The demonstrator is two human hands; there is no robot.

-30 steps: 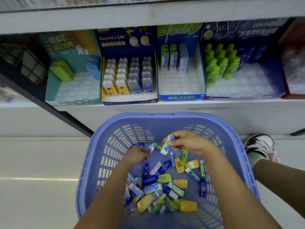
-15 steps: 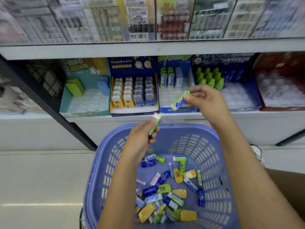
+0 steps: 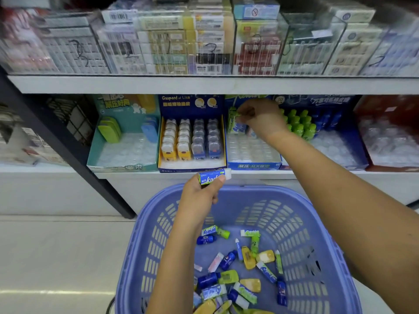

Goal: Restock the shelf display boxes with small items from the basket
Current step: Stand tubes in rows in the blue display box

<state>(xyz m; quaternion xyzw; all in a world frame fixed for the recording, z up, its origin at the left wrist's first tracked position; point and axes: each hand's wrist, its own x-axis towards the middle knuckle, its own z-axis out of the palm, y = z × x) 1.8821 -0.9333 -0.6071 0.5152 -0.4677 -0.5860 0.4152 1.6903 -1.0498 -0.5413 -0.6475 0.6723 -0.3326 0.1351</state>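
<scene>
Kada stick [image 3: 210, 178] sits pinched between thumb and curled fingers of my left hand [image 3: 200, 197], above the basket [image 3: 294, 200] rim, its long axis near level, white cap pointing right. My right hand [image 3: 263, 120] pinches a green stick [image 3: 234, 114] at the back of the blue display box [image 3: 254, 165].

"Gaspard et Lisa" — navy display box [image 3: 192, 108] header; "30" in circle — blue box [image 3: 317, 101] header; "Kad…" on blue-green item [image 3: 210, 178]

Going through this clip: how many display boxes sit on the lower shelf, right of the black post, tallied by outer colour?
Teal display box: 1
Blue display boxes: 3
Red display box: 1
Total: 5
</scene>
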